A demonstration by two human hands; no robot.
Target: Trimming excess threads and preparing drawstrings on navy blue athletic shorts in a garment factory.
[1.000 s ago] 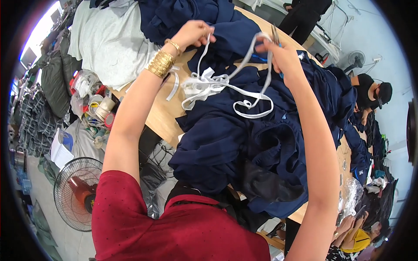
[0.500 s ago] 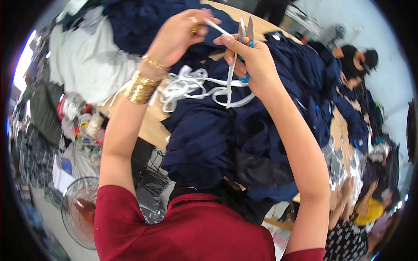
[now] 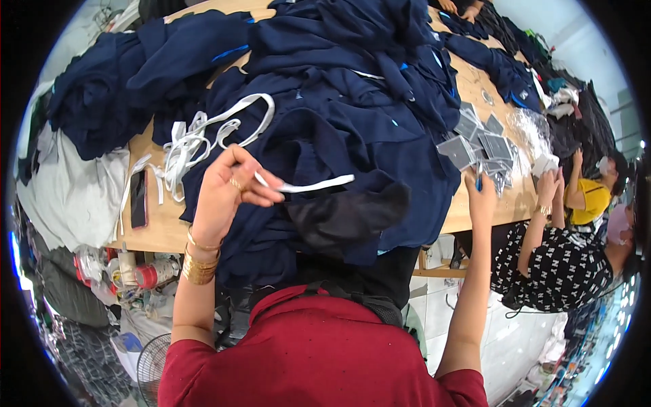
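Your left hand [image 3: 234,182] is above the near left part of the heap of navy garments [image 3: 400,152], its fingertips pinched together on a short white flat tape strip [image 3: 319,185]; the strip's free end points right, over the black fabric piece [image 3: 352,217] at the heap's near side. Half a second ago your two hands met at the tape, with scissor blades upright beside it; now they are well apart, and your right hand [image 3: 481,195] has gone to the right of the heap, beside the grey square pieces [image 3: 498,148]; a sliver of blue, probably the scissor handle [image 3: 479,182], shows at its fingers, though you cannot tell from this view how firmly they close, or whether they touch the squares. The tangled white tape [image 3: 184,150] lies at the heap's left edge, partly on the bare wooden worktop [image 3: 159,237], one loop reaching onto the navy cloth; no join between it and your strip is visible; the change therefore suggests that this length is already cut, and that your work has passed from cutting to handling the piece.
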